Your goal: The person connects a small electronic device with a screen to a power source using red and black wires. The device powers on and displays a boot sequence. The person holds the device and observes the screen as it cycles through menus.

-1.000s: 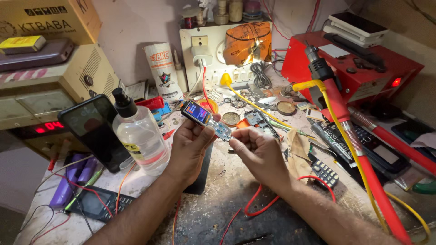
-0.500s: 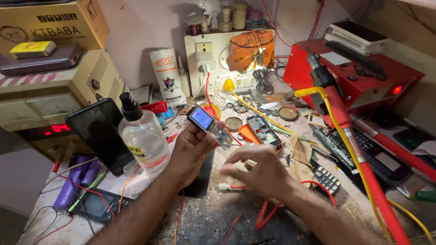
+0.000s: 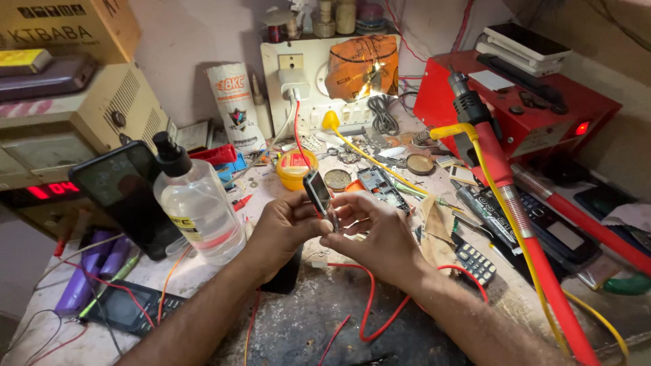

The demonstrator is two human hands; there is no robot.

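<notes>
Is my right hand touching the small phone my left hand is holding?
Touching. The head view shows the right hand with fingertips against the lower end of the small phone, which the left hand grips.

Item: we list one small handset [image 3: 317, 194], a slim bar-shaped mobile phone with a dark front face and a pale metallic edge. We find it held above the workbench, roughly at the middle of the view, standing nearly upright on its lower end and leaning a little to the left. We see it almost edge-on, the narrow side turned toward us and the dark screen face angled to the left. Its upper half stands clear in the air; its lower end is covered by fingers on both sides. We cannot tell whether its screen is lit.
</notes>
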